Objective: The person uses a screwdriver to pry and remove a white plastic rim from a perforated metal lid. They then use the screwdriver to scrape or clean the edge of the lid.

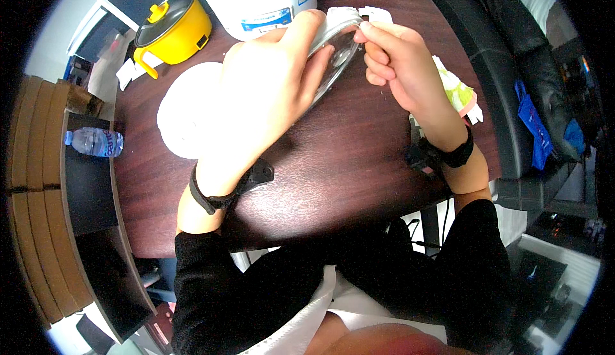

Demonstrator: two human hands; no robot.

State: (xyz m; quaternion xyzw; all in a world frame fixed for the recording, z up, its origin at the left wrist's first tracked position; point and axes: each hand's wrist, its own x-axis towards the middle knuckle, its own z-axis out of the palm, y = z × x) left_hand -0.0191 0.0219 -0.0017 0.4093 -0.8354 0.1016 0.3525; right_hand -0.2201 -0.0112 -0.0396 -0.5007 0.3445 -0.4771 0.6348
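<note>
Above the table, my left hand [266,83] grips a clear, round lid [338,67] with a pale rim, fingers on one side and thumb over the edge. The lid is tilted, and part of it is behind that hand. My right hand [400,57] is closed in a pinch at the lid's far right edge, where a whitish strip [344,22] runs along the rim. Whether that strip is loose from the glass I cannot tell. Partly behind my left hand and wrist lies a white, rounded object [182,112]; glare hides its details.
A white appliance pot [262,6] with blue labels stands at the back, beside a yellow pot [176,32] with a dark lid. A green-and-white crumpled cloth or packet [455,89] lies right. A water bottle [96,142] is left of the dark wooden table [320,169].
</note>
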